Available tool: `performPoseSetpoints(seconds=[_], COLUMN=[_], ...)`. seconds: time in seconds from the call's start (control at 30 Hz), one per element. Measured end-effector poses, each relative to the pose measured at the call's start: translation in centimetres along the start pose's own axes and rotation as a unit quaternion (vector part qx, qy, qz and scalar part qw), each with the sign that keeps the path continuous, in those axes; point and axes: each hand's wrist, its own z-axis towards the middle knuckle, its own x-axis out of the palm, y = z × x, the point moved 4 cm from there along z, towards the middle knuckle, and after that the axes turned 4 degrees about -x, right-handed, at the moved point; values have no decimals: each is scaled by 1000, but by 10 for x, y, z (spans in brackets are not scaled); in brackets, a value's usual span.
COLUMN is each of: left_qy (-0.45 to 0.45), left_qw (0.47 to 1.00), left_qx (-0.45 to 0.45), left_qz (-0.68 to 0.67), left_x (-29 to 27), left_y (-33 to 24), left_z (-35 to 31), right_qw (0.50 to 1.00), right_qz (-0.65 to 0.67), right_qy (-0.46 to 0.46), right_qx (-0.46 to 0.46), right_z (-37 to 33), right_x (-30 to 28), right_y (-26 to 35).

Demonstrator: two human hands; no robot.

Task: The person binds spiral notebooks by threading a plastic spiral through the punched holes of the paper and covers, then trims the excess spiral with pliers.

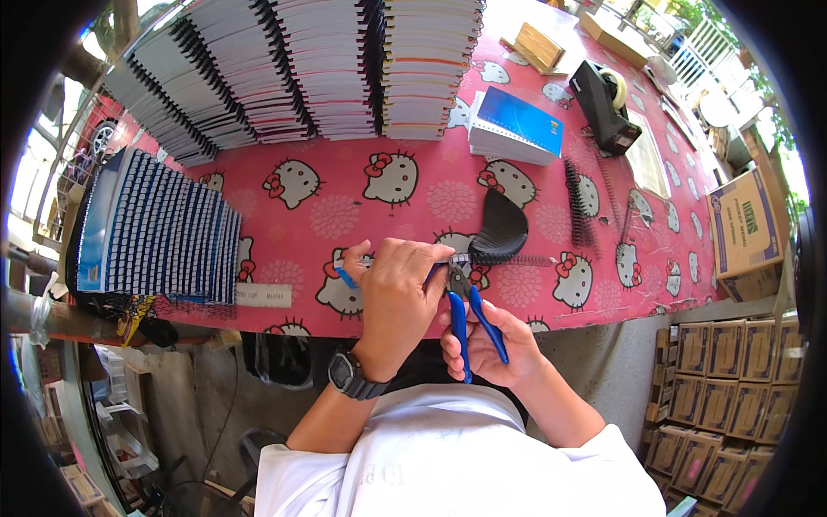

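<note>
My left hand (398,280), wearing a black wristwatch (349,376), is closed over a small blue-edged notebook (347,277). Most of that notebook is hidden under the fingers. From its right end a dark spiral coil (517,259) runs out along the table. In my right hand (508,345) are blue-handled wire cutters (459,327), their handles spread apart. The jaws point up at the coil beside my left fingertips; whether they touch the wire I cannot tell. Just beyond lies a black curved, smooth object (502,226).
Tall stacks of spiral notebooks (332,77) fill the far left; a leaning blue-and-white stack (172,233) stands at left. Farther right are a blue-covered notebook pile (517,125), loose black coils (577,207), a tape dispenser (603,108) and a carton (748,226). The table cover (345,177) is pink, cat-patterned.
</note>
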Motion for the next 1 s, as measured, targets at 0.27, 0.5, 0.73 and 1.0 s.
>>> performPoseSetpoints(seconds=[0.27,0.5,0.73,1.0], left_qy=[23,58,94,93], left_qw=[998,996,991,993], left_qx=[22,26,60,43], left_qz=[45,59,77,52], left_x=[2,-2,-3,-11], left_y=[-5,-9,-5,1], left_z=[1,2,-3,-5], right_qw=[979,333,75,416], right_qz=[-149,-679,-674,-852], right_qy=[-8,-486,-722,-70], right_qx=[-138,-439,-136,-311], right_z=[-16,-135,-185,-7], right_x=[14,-35,-119,21], right_y=[32,212,270,155])
